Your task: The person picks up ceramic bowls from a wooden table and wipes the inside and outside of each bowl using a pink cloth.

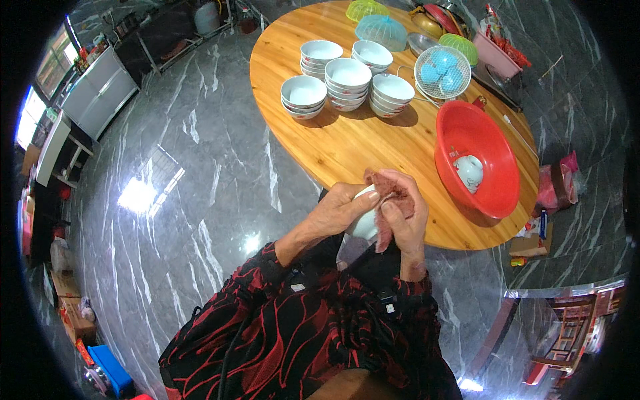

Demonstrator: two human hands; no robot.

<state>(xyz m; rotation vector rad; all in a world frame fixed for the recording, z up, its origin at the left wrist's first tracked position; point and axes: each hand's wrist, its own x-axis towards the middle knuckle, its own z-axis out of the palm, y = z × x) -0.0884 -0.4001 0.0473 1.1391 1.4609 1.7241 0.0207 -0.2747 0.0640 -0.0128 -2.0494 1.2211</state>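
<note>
My left hand (340, 207) grips a white bowl (364, 225) by its rim, just off the near edge of the round wooden table (345, 145). A reddish-brown cloth (384, 235) is wrapped over the bowl's right side. My right hand (407, 215) presses this cloth against the bowl, which it partly hides. To the right, a red plastic basin (480, 132) rests on the table. Inside it lies a white bowl with a printed pattern (469, 175). Farther back stand several stacks of white bowls (348, 75) with red decoration.
Behind the basin are a wire-mesh strainer (442, 72) with blue items, a blue mesh cover (381, 32), a yellow-green basket (366, 9) and a pink container (495, 55). Bags (557, 182) and a cardboard box (532, 242) sit beyond the table's right side. A wooden chair (567, 337) stands lower right.
</note>
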